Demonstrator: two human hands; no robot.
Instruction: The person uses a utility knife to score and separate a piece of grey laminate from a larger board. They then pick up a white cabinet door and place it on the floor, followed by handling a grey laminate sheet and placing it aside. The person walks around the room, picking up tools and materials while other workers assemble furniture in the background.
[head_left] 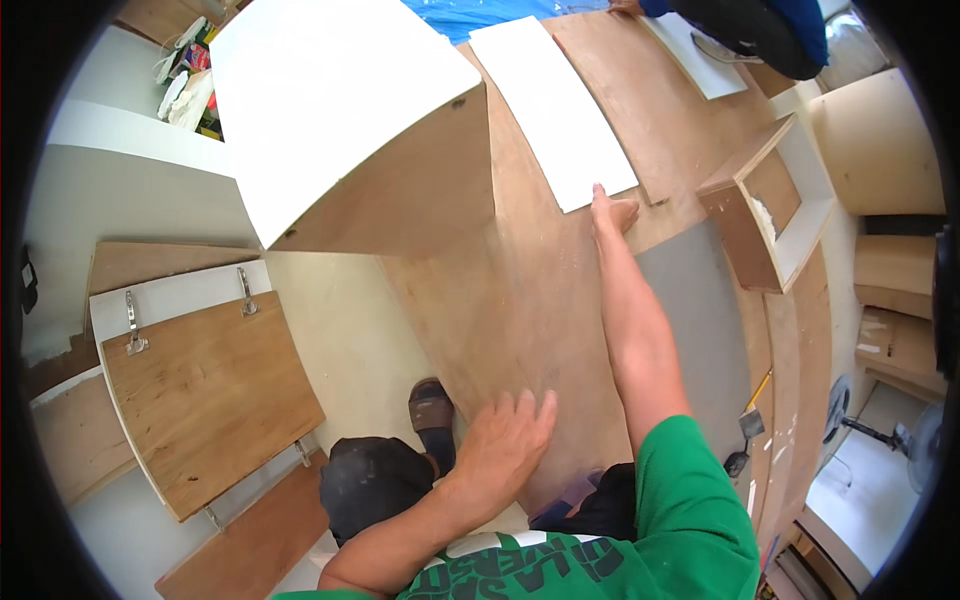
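A long white panel (pixel 555 110) lies on the brown plywood sheet (pixel 470 310), reaching away toward the far side. My right hand (pixel 615 210) is closed on its near end, the thumb on top and the other fingers curled at the edge. Nothing is in my left hand (pixel 505 435), which hovers low in front of me over the plywood with its fingers extended. Right beside the white panel runs a bare wooden board (pixel 625 100). Left of it stands a large cabinet box (pixel 340 100) with a white top and bare wooden side.
At left leans a wooden door (pixel 210 390) with metal hinges. A small open frame box (pixel 740 195) stands at right, near a long-handled tool (pixel 752 425) and a fan (pixel 905 445). Another person (pixel 765 30) is at the far right beside a second white panel (pixel 700 60).
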